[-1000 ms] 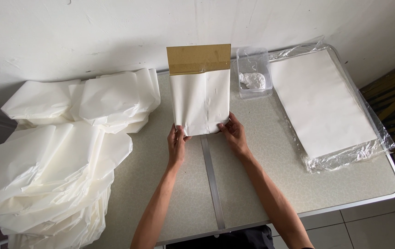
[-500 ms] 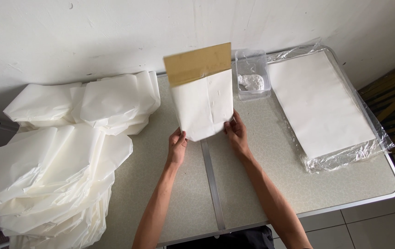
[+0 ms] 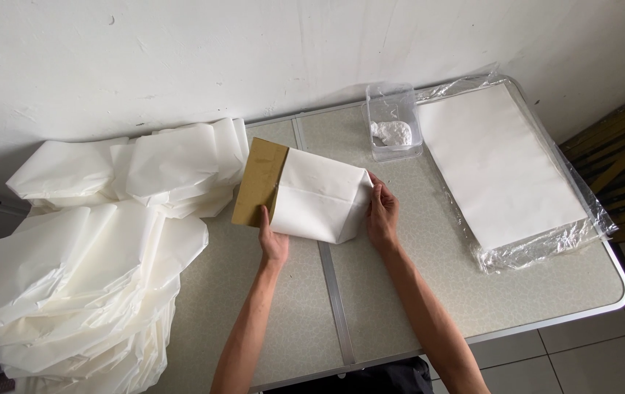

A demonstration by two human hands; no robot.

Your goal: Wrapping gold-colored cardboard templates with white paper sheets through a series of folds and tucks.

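Both hands grip a white paper bag [image 3: 316, 195] with a brown end: left hand [image 3: 273, 242] on its near edge, right hand [image 3: 382, 216] on its folded end. It lies tilted, mid-table [image 3: 429, 292]. White bags [image 3: 86, 263] pile at the left edge; a plastic-wrapped paper stack [image 3: 498, 164] sits at the right.

The left hand [image 3: 273, 243] is covering part of the near edge of the white paper bag [image 3: 320, 195], and its fingertips are hiding beneath the bag, as are those of the right hand [image 3: 382, 216] at the folded end. Left of the grip, the heap of white bags [image 3: 72, 270] is running off the picture's left and bottom edges. Beyond the right hand, the whitish lump inside the clear tub [image 3: 394, 120] is showing too small to identify.
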